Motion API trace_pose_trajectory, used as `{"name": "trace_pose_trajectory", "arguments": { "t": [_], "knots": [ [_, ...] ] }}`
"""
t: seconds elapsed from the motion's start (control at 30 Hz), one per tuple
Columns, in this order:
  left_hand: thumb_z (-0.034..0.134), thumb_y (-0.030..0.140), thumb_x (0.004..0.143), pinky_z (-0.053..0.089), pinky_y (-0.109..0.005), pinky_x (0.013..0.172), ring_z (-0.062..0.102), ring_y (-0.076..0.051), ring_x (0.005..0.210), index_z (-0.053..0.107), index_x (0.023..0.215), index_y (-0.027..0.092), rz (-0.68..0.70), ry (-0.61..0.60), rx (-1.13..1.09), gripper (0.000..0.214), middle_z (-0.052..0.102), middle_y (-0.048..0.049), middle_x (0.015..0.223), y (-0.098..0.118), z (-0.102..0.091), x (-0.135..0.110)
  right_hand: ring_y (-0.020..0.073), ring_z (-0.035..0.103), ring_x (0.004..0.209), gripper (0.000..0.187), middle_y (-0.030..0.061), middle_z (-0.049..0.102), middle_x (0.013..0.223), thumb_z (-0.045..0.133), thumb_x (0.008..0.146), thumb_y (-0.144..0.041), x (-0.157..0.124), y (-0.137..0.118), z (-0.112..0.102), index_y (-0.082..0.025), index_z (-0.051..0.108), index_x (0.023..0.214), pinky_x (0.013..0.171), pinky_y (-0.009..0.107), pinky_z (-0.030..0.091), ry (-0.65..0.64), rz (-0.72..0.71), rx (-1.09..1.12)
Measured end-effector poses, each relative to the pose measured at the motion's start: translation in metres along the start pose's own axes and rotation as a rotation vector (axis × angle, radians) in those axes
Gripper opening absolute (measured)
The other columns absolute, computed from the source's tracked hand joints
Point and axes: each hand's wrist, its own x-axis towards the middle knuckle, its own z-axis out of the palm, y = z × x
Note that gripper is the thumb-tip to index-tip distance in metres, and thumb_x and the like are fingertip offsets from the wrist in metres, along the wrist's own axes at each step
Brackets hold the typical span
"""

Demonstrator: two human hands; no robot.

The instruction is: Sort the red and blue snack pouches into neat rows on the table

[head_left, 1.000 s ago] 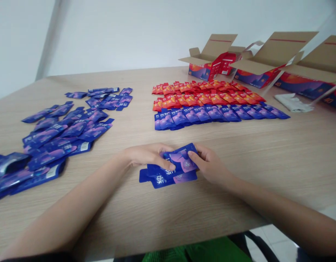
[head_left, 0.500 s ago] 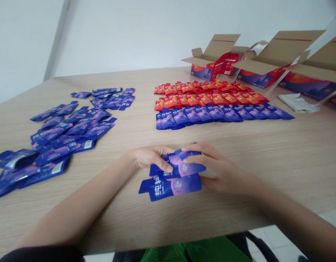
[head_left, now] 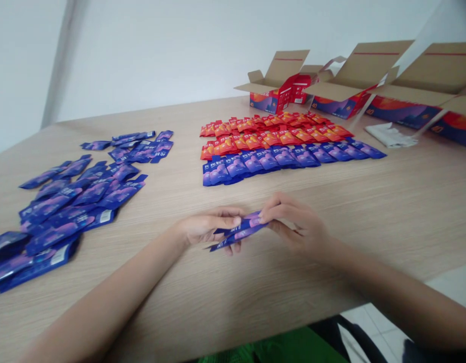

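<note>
Between my two hands are a few blue-purple sachets (head_left: 242,233), turned nearly edge-on and overlapping, so I cannot tell how many. My left hand (head_left: 214,227) is closed on their left part, thumb on top and fingertips showing below. At their right end, my right hand (head_left: 293,222) pinches them between thumb and fingers. Beyond my hands lies an overlapping row of blue sachets (head_left: 261,160), with rows of red sachets (head_left: 271,132) behind it. On the left, a loose heap of blue sachets (head_left: 85,196) is spread over the table.
Open cardboard boxes (head_left: 265,103) with red and blue printed sides stand along the back right of the wooden table (head_left: 172,302). A folded white tissue (head_left: 390,136) lies in front of them. The table's near edge runs close below my forearms.
The held sachets have tilted from face-up to nearly edge-on, and my right hand now pinches their right end. The view has shifted slightly to the right.
</note>
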Motion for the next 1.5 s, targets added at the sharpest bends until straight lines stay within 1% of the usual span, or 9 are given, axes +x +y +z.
{"name": "trace_pose_trajectory", "arguments": {
  "t": [0.13, 0.23, 0.37, 0.6, 0.73, 0.87, 1.0, 1.27, 1.5],
  "knots": [
    [0.053, 0.056, 0.091, 0.05, -0.038, 0.089, 0.064, -0.027, 0.11, 0.055, 0.124, 0.019, 0.236, 0.232, 0.089, 0.049, 0.067, -0.0152, 0.121, 0.01, 0.005, -0.006, 0.0147, 0.058, 0.079, 0.007, 0.0006, 0.06, 0.084, 0.06, 0.091, -0.015, 0.001, 0.011, -0.009, -0.022, 0.06, 0.092, 0.071, 0.028, 0.048, 0.103, 0.181, -0.039],
    [0.059, 0.055, 0.087, 0.046, -0.039, 0.097, 0.056, -0.028, 0.121, 0.053, 0.132, 0.021, 0.314, 0.228, 0.391, 0.057, 0.058, -0.0142, 0.135, 0.018, 0.023, -0.013, 0.0146, 0.059, 0.077, 0.006, -0.0002, 0.063, 0.085, 0.063, 0.088, -0.019, 0.002, 0.014, -0.012, -0.022, 0.061, 0.094, 0.068, 0.027, 0.047, 0.1, 0.343, -0.099],
    [0.071, 0.036, 0.08, 0.052, -0.031, 0.077, 0.065, -0.02, 0.088, 0.06, 0.123, 0.019, 0.221, 0.374, 0.712, 0.047, 0.07, -0.0071, 0.11, 0.011, 0.046, -0.011, 0.0153, 0.061, 0.077, 0.014, -0.0003, 0.066, 0.087, 0.064, 0.085, -0.021, 0.005, 0.014, -0.007, -0.022, 0.061, 0.099, 0.07, 0.028, 0.048, 0.039, 0.476, -0.061],
    [0.051, 0.045, 0.092, 0.054, -0.03, 0.065, 0.068, -0.018, 0.068, 0.068, 0.097, 0.014, 0.191, 0.376, 0.477, 0.035, 0.072, -0.0051, 0.079, 0.005, 0.036, -0.003, 0.02, 0.065, 0.086, 0.016, 0.0027, 0.07, 0.094, 0.066, 0.083, -0.028, 0.01, 0.03, -0.029, -0.02, 0.068, 0.097, 0.078, 0.034, 0.052, -0.072, 0.581, 0.112],
    [0.054, 0.046, 0.09, 0.051, -0.027, 0.057, 0.064, -0.016, 0.061, 0.067, 0.093, 0.015, 0.247, 0.558, 0.465, 0.034, 0.069, -0.0023, 0.07, 0.012, 0.022, -0.005, 0.0183, 0.064, 0.075, 0.015, 0.0018, 0.069, 0.084, 0.073, 0.078, -0.031, 0.012, 0.028, -0.056, -0.02, 0.069, 0.088, 0.07, 0.032, 0.053, 0.067, 0.622, 0.102],
    [0.056, 0.045, 0.089, 0.044, -0.022, 0.052, 0.056, -0.011, 0.054, 0.064, 0.086, 0.015, 0.352, 0.733, 0.497, 0.031, 0.065, 0.0006, 0.066, 0.009, 0.014, -0.002, 0.0166, 0.061, 0.066, 0.02, 0.0013, 0.066, 0.074, 0.076, 0.075, -0.036, 0.015, 0.016, -0.062, -0.02, 0.067, 0.081, 0.061, 0.03, 0.051, 0.047, 0.625, 0.165],
    [0.052, 0.047, 0.092, 0.049, -0.024, 0.057, 0.06, -0.012, 0.06, 0.065, 0.094, 0.015, 0.281, 0.497, 0.429, 0.035, 0.069, -0.0019, 0.074, 0.006, 0.027, 0.001, 0.0155, 0.059, 0.073, 0.009, 0.0005, 0.063, 0.078, 0.069, 0.082, -0.028, 0.016, 0.01, -0.04, -0.019, 0.066, 0.083, 0.068, 0.03, 0.048, -0.085, 0.502, 0.036],
    [0.074, 0.029, 0.077, 0.054, -0.028, 0.069, 0.066, -0.016, 0.076, 0.065, 0.103, 0.017, 0.235, 0.534, 0.607, 0.029, 0.073, -0.0034, 0.093, 0.004, 0.054, 0.001, 0.0174, 0.056, 0.086, 0.007, 0.002, 0.057, 0.09, 0.065, 0.084, -0.019, 0.011, 0.01, -0.013, -0.021, 0.062, 0.09, 0.08, 0.034, 0.045, 0.038, 0.357, -0.143],
    [0.065, 0.03, 0.082, 0.055, -0.035, 0.077, 0.064, -0.018, 0.078, 0.063, 0.101, 0.016, 0.291, 0.581, 0.589, 0.023, 0.071, -0.0032, 0.092, 0.006, 0.057, 0.012, 0.0194, 0.054, 0.092, 0.01, 0.0043, 0.053, 0.095, 0.064, 0.084, -0.019, 0.008, 0.012, -0.012, -0.021, 0.055, 0.089, 0.082, 0.036, 0.046, 0.166, 0.275, -0.14]
  ]
}}
